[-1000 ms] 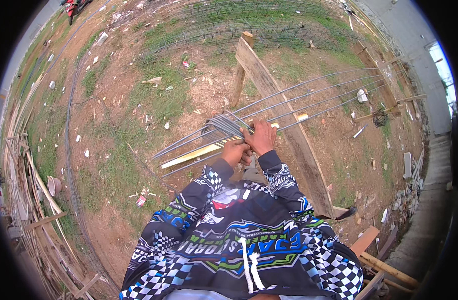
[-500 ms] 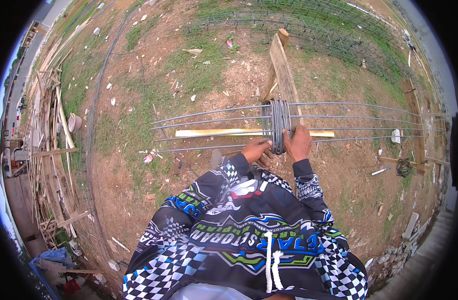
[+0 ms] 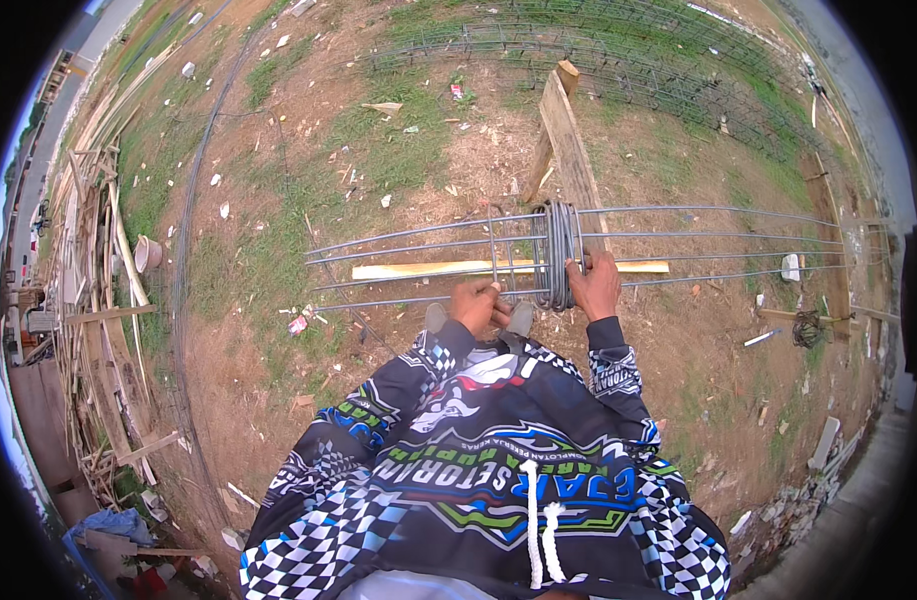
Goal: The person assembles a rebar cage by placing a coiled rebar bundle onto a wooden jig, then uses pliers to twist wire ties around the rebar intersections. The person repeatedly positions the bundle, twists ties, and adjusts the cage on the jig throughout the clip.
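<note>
Several long steel bars [image 3: 718, 234] run from left to right in front of me. A tight bunch of rebar stirrups [image 3: 557, 250] is strung around them, near a wooden support. My right hand [image 3: 596, 284] is closed on the near right side of the bunch. Left of it, a single stirrup [image 3: 494, 240] stands apart around the bars. My left hand [image 3: 477, 304] pinches this stirrup at its near lower corner, fingers bent around it. The fingertips of the left hand are partly hidden.
A slanted plank support [image 3: 566, 135] stands beyond the bars. A pale timber strip [image 3: 418, 270] lies beneath them. Finished rebar cages [image 3: 618, 50] lie on the grass at the back. Scrap wood [image 3: 98, 260] and a bucket [image 3: 148, 254] are at the left, a wooden post frame [image 3: 833, 260] at the right.
My left hand has moved left, drawing one stirrup away from the bunch along the bars. My right hand has stayed at the bunch.
</note>
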Demonstrator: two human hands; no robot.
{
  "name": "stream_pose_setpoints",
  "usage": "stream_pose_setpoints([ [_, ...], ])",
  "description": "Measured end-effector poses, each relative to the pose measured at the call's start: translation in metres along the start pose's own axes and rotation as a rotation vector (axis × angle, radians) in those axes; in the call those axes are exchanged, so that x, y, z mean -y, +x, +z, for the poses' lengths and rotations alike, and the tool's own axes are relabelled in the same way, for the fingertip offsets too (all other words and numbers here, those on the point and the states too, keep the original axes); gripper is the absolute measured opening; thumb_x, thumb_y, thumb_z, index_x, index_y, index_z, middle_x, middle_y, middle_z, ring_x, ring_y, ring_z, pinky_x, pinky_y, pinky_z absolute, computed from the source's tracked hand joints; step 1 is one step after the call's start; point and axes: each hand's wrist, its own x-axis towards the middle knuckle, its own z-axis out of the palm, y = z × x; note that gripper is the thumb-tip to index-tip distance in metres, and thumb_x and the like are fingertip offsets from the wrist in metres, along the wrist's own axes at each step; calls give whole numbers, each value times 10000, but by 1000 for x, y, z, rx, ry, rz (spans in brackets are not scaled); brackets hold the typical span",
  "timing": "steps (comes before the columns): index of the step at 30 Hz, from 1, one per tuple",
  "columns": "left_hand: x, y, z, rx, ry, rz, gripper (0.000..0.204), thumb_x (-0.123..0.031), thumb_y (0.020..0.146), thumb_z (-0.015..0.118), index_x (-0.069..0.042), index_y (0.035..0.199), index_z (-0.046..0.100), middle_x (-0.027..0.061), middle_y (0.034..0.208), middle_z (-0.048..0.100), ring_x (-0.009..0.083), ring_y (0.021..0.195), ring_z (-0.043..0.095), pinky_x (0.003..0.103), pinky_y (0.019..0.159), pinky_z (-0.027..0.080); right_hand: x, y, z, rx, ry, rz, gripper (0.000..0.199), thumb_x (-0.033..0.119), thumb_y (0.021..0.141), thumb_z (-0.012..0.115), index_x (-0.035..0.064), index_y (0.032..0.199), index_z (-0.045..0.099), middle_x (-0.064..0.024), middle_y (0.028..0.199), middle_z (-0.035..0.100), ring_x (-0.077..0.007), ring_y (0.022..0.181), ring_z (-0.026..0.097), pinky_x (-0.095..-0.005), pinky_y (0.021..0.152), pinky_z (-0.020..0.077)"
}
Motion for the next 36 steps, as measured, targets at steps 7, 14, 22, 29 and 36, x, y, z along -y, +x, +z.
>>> stream_pose_setpoints([
  [7, 10, -28, -94, -294, 92, 137, 346, -169, 951, 569, 121, 1135, 605, 166, 691, 660, 197, 491, 634, 306, 443, 528, 20, -10, 0, -97, 8, -4, 373, 225, 799, 693, 17, 1106, 647, -220, 974, 583, -398, 952, 572, -476, 847, 452],
  [14, -6, -33, -103, -187, 258, 142, 309, -151, 953, 556, 110, 1101, 628, 123, 639, 653, 160, 468, 626, 272, 416, 470, 29, -30, 19, -199, -27, -135, 250, 245, 783, 743, 84, 955, 658, -85, 795, 583, -299, 795, 593, -430, 697, 458],
  [22, 3, -15, -64, -61, 151, 98, 320, -164, 968, 543, 114, 1112, 608, 158, 702, 675, 201, 511, 658, 309, 444, 521, 51, -32, 6, -138, -52, -60, 284, 257, 748, 776, 89, 932, 641, -69, 775, 594, -300, 748, 605, -431, 652, 456],
  [29, 2, -7, -50, 5, 192, 131, 345, -159, 971, 529, 148, 1120, 581, 180, 746, 684, 214, 529, 664, 318, 457, 531, 49, -33, 28, -126, -65, -57, 211, 164, 730, 743, 107, 906, 643, -60, 803, 636, -288, 767, 634, -419, 665, 482],
  [36, -3, -1, -39, 67, 191, 71, 349, -146, 967, 528, 159, 1132, 567, 203, 759, 685, 239, 552, 678, 322, 475, 552, 52, -29, 33, -128, -112, -18, 198, 128, 709, 717, 105, 881, 622, -62, 780, 634, -294, 757, 641, -434, 656, 490],
])
